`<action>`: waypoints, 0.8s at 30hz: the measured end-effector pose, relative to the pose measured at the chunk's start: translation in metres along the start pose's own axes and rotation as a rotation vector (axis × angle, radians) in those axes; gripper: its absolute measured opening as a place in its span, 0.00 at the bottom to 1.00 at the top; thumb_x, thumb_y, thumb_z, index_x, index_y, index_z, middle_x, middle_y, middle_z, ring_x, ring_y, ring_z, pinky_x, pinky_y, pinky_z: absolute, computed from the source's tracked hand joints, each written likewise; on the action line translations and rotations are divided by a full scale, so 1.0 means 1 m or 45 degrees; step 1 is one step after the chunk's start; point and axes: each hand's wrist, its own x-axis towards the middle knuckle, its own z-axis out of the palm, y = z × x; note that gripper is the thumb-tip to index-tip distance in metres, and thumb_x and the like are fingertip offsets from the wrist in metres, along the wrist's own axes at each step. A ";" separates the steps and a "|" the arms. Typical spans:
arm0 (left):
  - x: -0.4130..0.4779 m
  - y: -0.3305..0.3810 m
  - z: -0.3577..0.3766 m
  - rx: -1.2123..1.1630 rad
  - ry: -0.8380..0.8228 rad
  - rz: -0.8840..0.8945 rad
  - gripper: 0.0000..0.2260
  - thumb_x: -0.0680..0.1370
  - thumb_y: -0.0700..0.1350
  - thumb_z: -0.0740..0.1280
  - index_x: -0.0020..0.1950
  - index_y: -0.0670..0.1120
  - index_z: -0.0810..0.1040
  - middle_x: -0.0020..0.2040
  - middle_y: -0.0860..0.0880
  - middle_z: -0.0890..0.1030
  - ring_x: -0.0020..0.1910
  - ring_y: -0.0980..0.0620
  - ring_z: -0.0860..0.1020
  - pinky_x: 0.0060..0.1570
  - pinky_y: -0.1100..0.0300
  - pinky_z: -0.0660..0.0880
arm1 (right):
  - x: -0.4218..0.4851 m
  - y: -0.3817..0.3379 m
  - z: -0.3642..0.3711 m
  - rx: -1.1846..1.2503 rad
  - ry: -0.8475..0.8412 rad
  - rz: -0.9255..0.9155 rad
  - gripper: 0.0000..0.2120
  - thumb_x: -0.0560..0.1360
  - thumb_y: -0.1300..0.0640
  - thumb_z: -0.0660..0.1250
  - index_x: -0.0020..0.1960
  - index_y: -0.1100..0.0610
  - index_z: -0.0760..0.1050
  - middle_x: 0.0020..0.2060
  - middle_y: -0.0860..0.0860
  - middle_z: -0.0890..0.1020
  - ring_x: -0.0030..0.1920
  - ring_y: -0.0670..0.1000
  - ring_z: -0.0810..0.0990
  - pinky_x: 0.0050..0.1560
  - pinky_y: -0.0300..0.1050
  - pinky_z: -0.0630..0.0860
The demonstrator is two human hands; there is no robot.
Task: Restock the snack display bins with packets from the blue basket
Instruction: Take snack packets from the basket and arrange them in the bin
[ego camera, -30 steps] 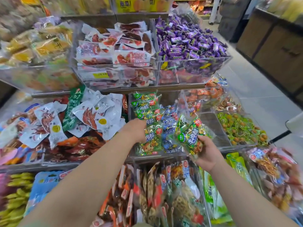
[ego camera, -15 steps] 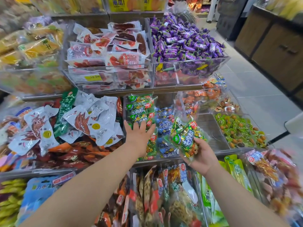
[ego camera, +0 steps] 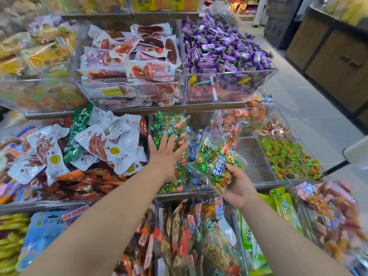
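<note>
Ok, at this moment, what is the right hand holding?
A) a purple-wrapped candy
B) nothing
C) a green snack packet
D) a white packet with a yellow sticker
C: the right hand grips a green snack packet by its lower end, while the left hand is spread flat with straight fingers and holds nothing.

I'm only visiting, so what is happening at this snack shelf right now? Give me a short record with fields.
left hand: open, fingers spread, over the stacked green packets
right hand: holds one green bag, to the right of that stack
bin: middle shelf, centre
shelf above: purple candies on the right, red-and-white packets beside them
</note>
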 end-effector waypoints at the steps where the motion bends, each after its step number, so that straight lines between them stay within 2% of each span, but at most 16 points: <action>1: -0.002 0.000 -0.004 -0.065 0.022 0.036 0.60 0.63 0.66 0.74 0.73 0.61 0.28 0.77 0.43 0.32 0.75 0.38 0.32 0.65 0.29 0.32 | -0.001 0.002 0.001 0.005 -0.022 0.004 0.13 0.67 0.59 0.70 0.49 0.62 0.74 0.44 0.60 0.83 0.45 0.60 0.83 0.48 0.57 0.80; 3: -0.008 -0.001 -0.012 -0.346 0.151 0.105 0.53 0.67 0.59 0.75 0.76 0.61 0.38 0.77 0.45 0.34 0.75 0.41 0.33 0.70 0.37 0.35 | -0.003 0.004 0.002 0.029 -0.084 0.022 0.14 0.65 0.60 0.73 0.49 0.64 0.76 0.46 0.61 0.82 0.46 0.61 0.83 0.49 0.57 0.80; 5: -0.016 -0.002 -0.018 -0.654 0.360 0.096 0.42 0.69 0.48 0.73 0.75 0.61 0.52 0.76 0.52 0.42 0.75 0.48 0.39 0.73 0.43 0.43 | -0.006 0.005 0.003 0.044 -0.137 0.045 0.17 0.59 0.61 0.78 0.46 0.64 0.81 0.48 0.61 0.82 0.48 0.61 0.82 0.47 0.56 0.80; 6: -0.021 -0.001 -0.020 -0.721 0.431 0.086 0.39 0.69 0.45 0.72 0.74 0.61 0.56 0.73 0.56 0.45 0.73 0.51 0.42 0.72 0.44 0.45 | -0.007 0.006 0.005 0.047 -0.151 0.046 0.17 0.58 0.61 0.79 0.46 0.64 0.82 0.48 0.61 0.82 0.48 0.61 0.82 0.48 0.56 0.80; 8: -0.032 0.004 -0.018 -0.705 0.458 0.073 0.36 0.70 0.42 0.70 0.73 0.60 0.59 0.68 0.57 0.49 0.70 0.54 0.45 0.71 0.46 0.48 | -0.008 0.006 0.006 0.080 -0.146 0.032 0.15 0.65 0.60 0.74 0.50 0.64 0.80 0.50 0.61 0.82 0.49 0.61 0.82 0.50 0.56 0.80; 10: -0.040 0.008 -0.015 -0.694 0.496 -0.023 0.29 0.72 0.41 0.69 0.71 0.58 0.65 0.65 0.53 0.56 0.67 0.51 0.52 0.68 0.49 0.54 | -0.009 0.006 0.007 0.104 -0.106 0.012 0.13 0.69 0.59 0.68 0.52 0.63 0.76 0.49 0.61 0.82 0.49 0.60 0.81 0.50 0.56 0.80; 12: -0.043 0.010 -0.016 -0.937 0.593 -0.172 0.18 0.76 0.43 0.67 0.64 0.54 0.73 0.56 0.52 0.65 0.61 0.49 0.63 0.61 0.54 0.63 | -0.011 0.005 0.007 0.077 -0.100 0.010 0.12 0.69 0.59 0.66 0.51 0.63 0.75 0.46 0.60 0.82 0.47 0.59 0.82 0.49 0.56 0.80; 13: -0.044 0.010 -0.021 -1.188 0.566 -0.236 0.12 0.77 0.46 0.66 0.60 0.54 0.75 0.53 0.53 0.70 0.57 0.51 0.69 0.56 0.57 0.68 | -0.012 0.006 0.008 0.056 -0.108 0.022 0.12 0.69 0.59 0.66 0.51 0.63 0.76 0.46 0.60 0.83 0.46 0.59 0.83 0.49 0.56 0.80; 14: -0.045 0.012 -0.026 -1.477 0.427 -0.285 0.09 0.78 0.52 0.65 0.57 0.54 0.76 0.52 0.52 0.75 0.54 0.53 0.74 0.52 0.58 0.71 | -0.013 0.006 0.009 0.027 -0.120 0.041 0.12 0.70 0.59 0.65 0.52 0.64 0.76 0.47 0.60 0.83 0.46 0.59 0.83 0.49 0.56 0.80; 15: -0.046 0.013 -0.031 -1.708 0.223 -0.295 0.13 0.78 0.59 0.63 0.58 0.55 0.75 0.57 0.50 0.78 0.55 0.53 0.76 0.51 0.57 0.73 | -0.014 0.007 0.009 -0.015 -0.135 0.063 0.14 0.71 0.59 0.64 0.53 0.64 0.76 0.49 0.61 0.82 0.49 0.59 0.82 0.51 0.56 0.79; 17: -0.047 0.018 -0.031 -1.856 -0.187 -0.174 0.31 0.73 0.68 0.61 0.70 0.52 0.69 0.69 0.51 0.72 0.63 0.49 0.74 0.56 0.54 0.74 | -0.015 0.009 0.013 -0.088 -0.184 0.080 0.16 0.72 0.58 0.63 0.57 0.64 0.76 0.53 0.61 0.80 0.53 0.60 0.79 0.54 0.56 0.78; 18: -0.048 0.021 -0.029 -1.941 -0.305 -0.106 0.38 0.70 0.68 0.62 0.75 0.50 0.63 0.73 0.51 0.67 0.65 0.49 0.73 0.56 0.56 0.76 | -0.016 0.009 0.014 -0.088 -0.214 0.069 0.16 0.73 0.58 0.63 0.57 0.64 0.77 0.54 0.61 0.80 0.53 0.60 0.80 0.53 0.55 0.79; 20: -0.050 0.024 -0.027 -2.225 -0.395 -0.056 0.41 0.67 0.62 0.69 0.76 0.50 0.61 0.75 0.48 0.63 0.62 0.48 0.77 0.49 0.56 0.80 | -0.015 0.010 0.017 -0.064 -0.266 0.045 0.16 0.73 0.57 0.62 0.55 0.63 0.80 0.54 0.61 0.81 0.52 0.59 0.81 0.50 0.53 0.80; 22: -0.049 0.025 -0.023 -2.458 -0.410 -0.074 0.32 0.68 0.56 0.72 0.70 0.53 0.68 0.71 0.47 0.69 0.58 0.47 0.80 0.48 0.49 0.81 | -0.015 0.010 0.018 -0.173 -0.253 0.044 0.18 0.72 0.57 0.63 0.59 0.62 0.77 0.56 0.61 0.80 0.53 0.58 0.81 0.48 0.51 0.80; 24: -0.049 0.024 -0.021 -2.556 -0.412 -0.112 0.24 0.71 0.53 0.72 0.66 0.55 0.72 0.67 0.48 0.74 0.62 0.45 0.77 0.50 0.42 0.80 | -0.015 0.011 0.020 -0.372 -0.209 0.036 0.21 0.72 0.58 0.65 0.64 0.62 0.72 0.58 0.60 0.80 0.55 0.58 0.80 0.47 0.50 0.80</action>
